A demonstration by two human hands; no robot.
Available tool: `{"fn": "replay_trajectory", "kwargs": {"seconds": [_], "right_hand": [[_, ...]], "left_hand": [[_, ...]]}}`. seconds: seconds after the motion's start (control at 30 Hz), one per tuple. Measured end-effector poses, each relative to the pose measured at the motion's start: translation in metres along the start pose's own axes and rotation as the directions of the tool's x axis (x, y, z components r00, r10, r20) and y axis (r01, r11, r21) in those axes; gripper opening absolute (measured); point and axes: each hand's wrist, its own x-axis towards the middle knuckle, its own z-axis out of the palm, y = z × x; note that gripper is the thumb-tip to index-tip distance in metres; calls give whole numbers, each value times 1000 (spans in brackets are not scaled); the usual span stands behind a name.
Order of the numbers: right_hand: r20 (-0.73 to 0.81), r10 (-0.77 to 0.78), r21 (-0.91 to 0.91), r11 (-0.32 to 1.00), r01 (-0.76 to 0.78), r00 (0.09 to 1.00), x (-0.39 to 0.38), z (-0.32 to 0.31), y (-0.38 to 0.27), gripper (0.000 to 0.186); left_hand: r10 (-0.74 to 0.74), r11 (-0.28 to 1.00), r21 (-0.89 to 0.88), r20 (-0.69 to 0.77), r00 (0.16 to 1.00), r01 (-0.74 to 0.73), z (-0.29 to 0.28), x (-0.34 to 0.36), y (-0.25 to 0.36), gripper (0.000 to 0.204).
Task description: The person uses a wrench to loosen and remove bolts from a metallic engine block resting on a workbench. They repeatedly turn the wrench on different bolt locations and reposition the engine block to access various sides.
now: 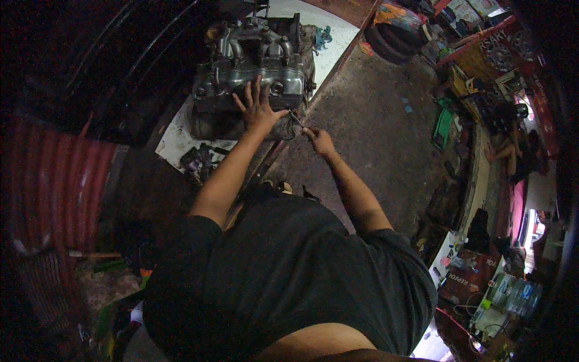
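A grey metal engine [241,81] with curved intake pipes on top rests on a white-topped bench [172,137]. My left hand [257,110] lies spread on the engine's near side, its fingers apart over the smooth metal cover. Just right of it, my right hand [318,140] is closed round the handle of a thin metal hand tool [296,118]. The tool's far end reaches the engine's lower right corner, by my left thumb. Its exact kind is too small to make out.
Dark metal parts [199,160] lie on the bench's near left. At the far right of the floor sit a black tyre [395,42] and a green case [443,125]. Clear plastic bottles [512,294] stand at lower right. Another person [512,145] sits at the right edge.
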Motion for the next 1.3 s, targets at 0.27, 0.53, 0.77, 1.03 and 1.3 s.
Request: {"fn": "replay_trajectory", "kwargs": {"seconds": [0.27,0.53,0.77,1.03,1.3], "right_hand": [[-77,-120,-593,804,51,990,-3,-85,-15,30],[-2,-475,-836,484,259,880,11,-134,-97,22],[325,-559,-879,119,461,763,10,-125,-191,16],[302,-567,-875,154,459,766,10,-104,-183,9],[99,-456,-798,494,345,884,-28,-121,-115,24]], "left_hand": [[15,1000,-1,21,1000,-15,-1,2,2,104],[19,998,-54,25,1000,-18,-1,5,4,108],[16,999,-40,27,1000,-15,-7,4,5,95],[38,998,-53,31,999,-37,-2,3,2,98],[31,998,-64,118,993,-23,-14,6,3,105]]}}
